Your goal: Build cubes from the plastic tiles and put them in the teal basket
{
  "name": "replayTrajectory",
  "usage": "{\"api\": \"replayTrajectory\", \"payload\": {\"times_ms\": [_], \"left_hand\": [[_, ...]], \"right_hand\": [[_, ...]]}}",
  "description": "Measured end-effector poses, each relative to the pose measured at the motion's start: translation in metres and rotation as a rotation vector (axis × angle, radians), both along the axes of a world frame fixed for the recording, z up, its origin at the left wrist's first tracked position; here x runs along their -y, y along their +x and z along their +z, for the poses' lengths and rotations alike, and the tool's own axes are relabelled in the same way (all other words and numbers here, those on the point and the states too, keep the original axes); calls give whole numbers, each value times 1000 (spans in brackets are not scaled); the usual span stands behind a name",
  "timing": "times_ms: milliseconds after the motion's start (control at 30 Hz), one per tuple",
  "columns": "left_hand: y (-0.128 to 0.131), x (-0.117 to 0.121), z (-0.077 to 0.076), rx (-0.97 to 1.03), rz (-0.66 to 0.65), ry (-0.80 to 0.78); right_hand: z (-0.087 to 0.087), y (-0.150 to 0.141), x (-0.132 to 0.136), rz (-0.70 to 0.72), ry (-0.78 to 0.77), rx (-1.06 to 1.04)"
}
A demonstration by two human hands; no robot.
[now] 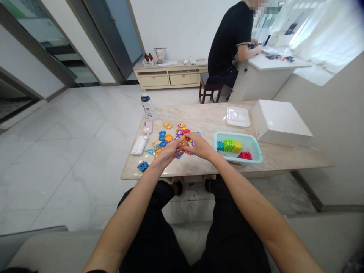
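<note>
Over the heap of colourful interlocking plastic tiles, my left hand (170, 150) and my right hand (200, 146) meet with fingers closed around an orange interlocking tile (184, 141). My fingers partly cover it. Blue tiles (162, 135), an orange tile (168, 137) and a pink tile (186, 131) lie loose near my hands. A joined blue piece (143, 166) rests by the table's front left edge. To the right of my right hand, a light teal basin (257, 147) holds stacked green tiles (228, 145), yellow tiles (237, 147) and red tiles (245, 155).
A clear water bottle (149, 107), a pink packet (148, 127) and a white packet (139, 145) line the table's left side. A clear plastic lid (238, 116) and a white box (280, 122) are behind the basin. Another person (231, 38) sits at a white desk (273, 62).
</note>
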State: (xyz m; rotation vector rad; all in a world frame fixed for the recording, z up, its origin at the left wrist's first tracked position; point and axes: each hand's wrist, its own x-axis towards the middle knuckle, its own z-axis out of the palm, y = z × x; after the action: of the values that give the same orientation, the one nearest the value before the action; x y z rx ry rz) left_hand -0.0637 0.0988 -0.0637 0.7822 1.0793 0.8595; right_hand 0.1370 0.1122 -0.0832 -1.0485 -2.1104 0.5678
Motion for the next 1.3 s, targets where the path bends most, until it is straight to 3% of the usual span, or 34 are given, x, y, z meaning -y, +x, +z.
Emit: {"api": "replayTrajectory", "payload": {"times_ms": [400, 633, 833, 933, 1033, 1300], "left_hand": [[-2, -3, -3, 67, 16, -3], [-7, 0, -6, -252, -25, 247], [-9, -8, -20, -340, -16, 289], [-13, -14, -28, -411, -52, 292], [-29, -20, -30, -557, -29, 333], [-97, -20, -42, -767, 85, 330]], "right_hand": [[-6, 5, -4, -34, 9, -44], [-15, 15, -4, -59, 46, 79], [-20, 12, -5, -66, 32, 160], [-22, 6, -5, -88, -31, 326], [-29, -3, 1, -99, -177, 666], [-66, -27, 4, 112, -390, 952]]}}
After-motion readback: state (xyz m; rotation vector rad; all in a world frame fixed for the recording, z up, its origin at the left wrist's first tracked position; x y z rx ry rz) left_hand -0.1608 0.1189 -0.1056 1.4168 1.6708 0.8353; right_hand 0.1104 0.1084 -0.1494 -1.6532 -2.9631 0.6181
